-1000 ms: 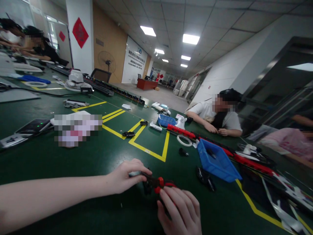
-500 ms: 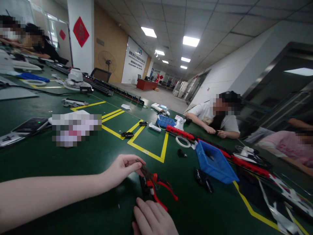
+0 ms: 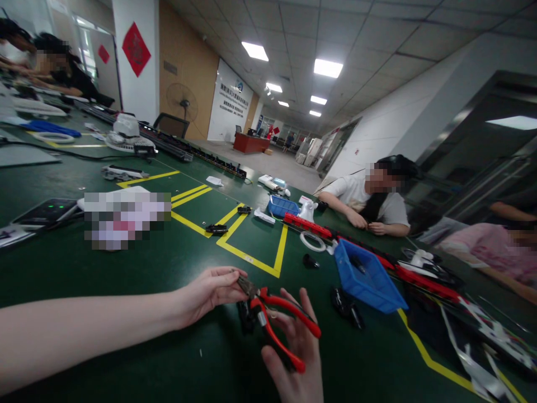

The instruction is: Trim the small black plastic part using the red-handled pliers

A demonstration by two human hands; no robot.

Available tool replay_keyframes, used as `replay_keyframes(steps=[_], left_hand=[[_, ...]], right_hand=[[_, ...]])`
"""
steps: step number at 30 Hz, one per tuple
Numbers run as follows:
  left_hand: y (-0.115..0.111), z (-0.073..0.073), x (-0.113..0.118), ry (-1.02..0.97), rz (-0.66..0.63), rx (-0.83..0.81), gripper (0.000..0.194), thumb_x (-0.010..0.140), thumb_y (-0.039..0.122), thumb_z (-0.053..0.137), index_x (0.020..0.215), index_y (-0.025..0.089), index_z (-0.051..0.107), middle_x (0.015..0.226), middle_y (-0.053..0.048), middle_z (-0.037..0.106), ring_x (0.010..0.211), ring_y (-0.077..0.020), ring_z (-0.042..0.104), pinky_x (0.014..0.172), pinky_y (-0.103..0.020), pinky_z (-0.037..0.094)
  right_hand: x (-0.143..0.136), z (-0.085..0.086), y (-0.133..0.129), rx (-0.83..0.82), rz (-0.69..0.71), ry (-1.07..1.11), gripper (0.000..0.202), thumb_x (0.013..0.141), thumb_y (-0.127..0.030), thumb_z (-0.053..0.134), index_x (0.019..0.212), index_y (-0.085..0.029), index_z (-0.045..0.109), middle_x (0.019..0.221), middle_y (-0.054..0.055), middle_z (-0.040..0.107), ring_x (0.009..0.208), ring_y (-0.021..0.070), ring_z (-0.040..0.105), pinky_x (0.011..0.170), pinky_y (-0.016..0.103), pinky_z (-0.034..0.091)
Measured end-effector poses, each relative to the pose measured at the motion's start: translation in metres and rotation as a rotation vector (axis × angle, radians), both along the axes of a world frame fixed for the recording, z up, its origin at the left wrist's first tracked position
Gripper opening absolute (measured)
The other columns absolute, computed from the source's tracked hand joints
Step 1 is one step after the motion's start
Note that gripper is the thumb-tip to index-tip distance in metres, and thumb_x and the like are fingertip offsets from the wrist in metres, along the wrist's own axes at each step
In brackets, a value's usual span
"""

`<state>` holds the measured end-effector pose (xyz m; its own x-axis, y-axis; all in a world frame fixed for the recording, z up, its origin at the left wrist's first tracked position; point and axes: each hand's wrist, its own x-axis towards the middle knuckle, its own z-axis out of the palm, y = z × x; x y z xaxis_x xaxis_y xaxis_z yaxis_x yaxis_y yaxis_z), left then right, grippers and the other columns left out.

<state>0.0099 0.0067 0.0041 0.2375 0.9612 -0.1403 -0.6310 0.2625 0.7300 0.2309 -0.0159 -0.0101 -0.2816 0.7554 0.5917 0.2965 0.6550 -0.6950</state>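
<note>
A pair of pliers [image 3: 282, 319] with red and black handles hangs over the table, its handles spread apart. My left hand [image 3: 216, 291] pinches the tip of its jaws between thumb and fingers. My right hand [image 3: 300, 358] is beneath and behind the handles, its fingers spread and its thumb near the lower handle; it has no closed grip on them. I cannot tell whether it touches the handles. Just below the jaws, a black part [image 3: 245, 317] lies on the green table, partly covered by the pliers.
A blue bin [image 3: 369, 280] with a dark item inside stands at right, with black parts [image 3: 347, 307] before it. Beyond are a white ring [image 3: 312, 241], a red strip [image 3: 308, 225] and a smaller blue tray [image 3: 283, 206]. A co-worker [image 3: 364, 196] sits across the table.
My right hand has risen from the table and opened around the handles. The pliers have lifted and turned slightly, their handles wider apart, with my left hand still on the jaws.
</note>
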Motion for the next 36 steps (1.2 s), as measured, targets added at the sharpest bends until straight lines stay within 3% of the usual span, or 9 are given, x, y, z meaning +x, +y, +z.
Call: replay_keyframes(steps=[2, 8, 13, 21, 27, 30, 33, 36], left_hand=[[0.0, -0.001, 0.0, -0.011, -0.023, -0.017, 0.032, 0.08, 0.028, 0.077, 0.103, 0.009, 0.065, 0.097, -0.012, 0.074, 0.081, -0.0179, 0.074, 0.082, -0.028, 0.057], [0.002, -0.003, -0.002, 0.025, -0.06, -0.018, 0.035, 0.082, 0.03, 0.076, 0.107, 0.009, 0.063, 0.1, -0.014, 0.074, 0.084, -0.0188, 0.074, 0.079, -0.026, 0.058], [0.007, -0.003, -0.007, 0.088, -0.068, 0.033, 0.037, 0.081, 0.032, 0.076, 0.108, 0.01, 0.064, 0.102, -0.015, 0.073, 0.088, -0.0203, 0.073, 0.08, -0.028, 0.057], [0.011, -0.006, -0.007, 0.211, -0.079, 0.144, 0.038, 0.079, 0.038, 0.076, 0.106, 0.012, 0.068, 0.103, -0.012, 0.073, 0.09, -0.0193, 0.071, 0.085, -0.031, 0.055], [0.014, -0.006, -0.009, 0.465, 0.015, 0.243, 0.033, 0.081, 0.04, 0.071, 0.103, 0.014, 0.072, 0.093, -0.007, 0.074, 0.081, -0.0161, 0.066, 0.079, -0.027, 0.052], [0.015, -0.005, -0.011, 0.617, 0.036, 0.301, 0.028, 0.082, 0.037, 0.068, 0.1, 0.016, 0.073, 0.087, -0.005, 0.073, 0.078, -0.0167, 0.065, 0.074, -0.026, 0.051], [0.014, -0.006, -0.014, 0.716, -0.002, 0.356, 0.026, 0.081, 0.035, 0.067, 0.099, 0.018, 0.074, 0.085, -0.004, 0.073, 0.077, -0.0175, 0.064, 0.071, -0.027, 0.05], [0.012, -0.007, -0.017, 0.791, 0.007, 0.436, 0.026, 0.084, 0.034, 0.062, 0.104, 0.02, 0.073, 0.097, -0.005, 0.072, 0.091, -0.0207, 0.064, 0.082, -0.031, 0.05]], right_hand=[[0.0, 0.009, -0.002, -0.051, -0.03, 0.078, 0.089, 0.083, -0.039, 0.066, 0.152, -0.025, 0.012, 0.137, 0.02, 0.049, 0.084, 0.02, 0.068, 0.076, 0.04, 0.06], [0.002, 0.009, -0.01, 0.04, -0.156, 0.05, 0.077, 0.076, -0.043, 0.075, 0.138, -0.022, 0.036, 0.122, 0.016, 0.058, 0.076, 0.0186, 0.065, 0.072, 0.038, 0.058], [0.004, 0.01, -0.009, 0.034, -0.259, -0.031, 0.068, 0.072, -0.053, 0.075, 0.126, -0.021, 0.047, 0.09, 0.005, 0.065, 0.077, 0.0218, 0.066, 0.072, 0.037, 0.056], [0.012, 0.018, -0.002, -0.067, -0.28, -0.063, 0.067, 0.068, -0.06, 0.074, 0.119, -0.022, 0.052, 0.091, 0.005, 0.066, 0.08, 0.0223, 0.066, 0.073, 0.035, 0.054], [0.019, 0.021, 0.01, -0.175, -0.212, -0.202, 0.057, 0.068, -0.041, 0.075, 0.119, -0.023, 0.056, 0.096, 0.004, 0.068, 0.085, 0.0235, 0.066, 0.076, 0.036, 0.054], [0.023, 0.021, 0.011, -0.094, -0.202, -0.32, 0.06, 0.066, -0.037, 0.077, 0.119, -0.022, 0.055, 0.103, 0.006, 0.067, 0.09, 0.0249, 0.065, 0.078, 0.037, 0.055], [0.028, 0.022, 0.013, 0.11, -0.208, -0.463, 0.066, 0.062, -0.038, 0.08, 0.12, -0.02, 0.053, 0.106, 0.009, 0.066, 0.092, 0.0262, 0.064, 0.078, 0.038, 0.055], [0.033, 0.024, 0.015, 0.316, -0.227, -0.583, 0.073, 0.063, -0.036, 0.08, 0.126, -0.016, 0.048, 0.104, 0.012, 0.066, 0.089, 0.0265, 0.064, 0.075, 0.039, 0.054]])
